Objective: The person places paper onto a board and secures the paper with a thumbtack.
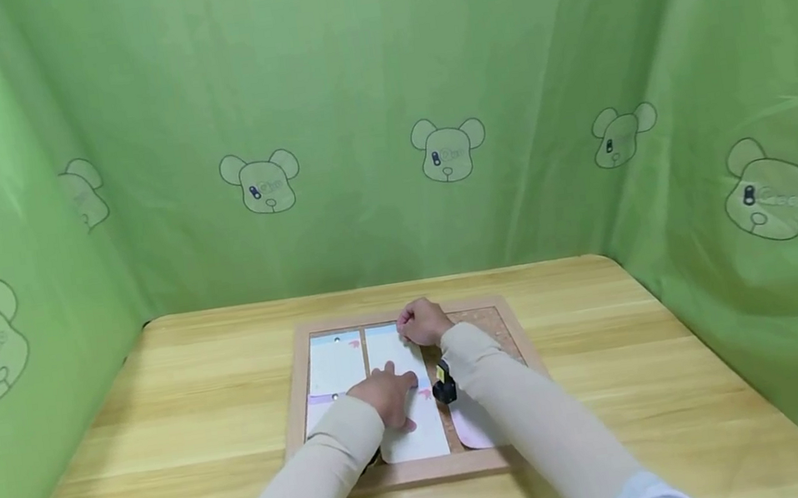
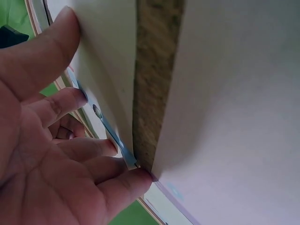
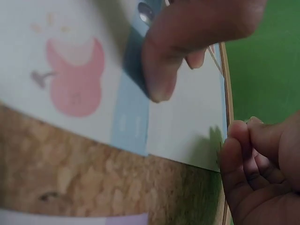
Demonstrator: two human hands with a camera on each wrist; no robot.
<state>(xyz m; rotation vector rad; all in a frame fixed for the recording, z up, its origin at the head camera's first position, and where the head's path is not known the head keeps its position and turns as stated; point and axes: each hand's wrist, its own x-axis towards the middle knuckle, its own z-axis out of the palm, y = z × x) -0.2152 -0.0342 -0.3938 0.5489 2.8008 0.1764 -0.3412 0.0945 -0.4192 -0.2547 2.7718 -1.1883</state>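
Observation:
My left hand (image 1: 385,395) rests with spread fingers on the lower middle paper card (image 1: 420,441). Its fingertips touch the card's blue top strip (image 2: 108,129), around a silver thumbtack (image 2: 97,110). A pink apple core drawing (image 3: 76,79) shows on that card in the right wrist view. Along the upper edge of the upper middle card (image 1: 381,345) is my right hand (image 1: 424,323), thumb and fingers curled together. Whether anything small sits between those fingertips is hidden. Both cards lie on a wood-framed corkboard (image 1: 428,471).
At the board's left are an upper card (image 1: 331,367) with a tack and a purple-striped card (image 1: 322,399) below. A pinkish card (image 1: 474,426) lies at the lower right, partly behind my right arm. Bare cork (image 1: 480,322) shows above. Green curtains (image 1: 381,226) surround the wooden table (image 1: 186,412).

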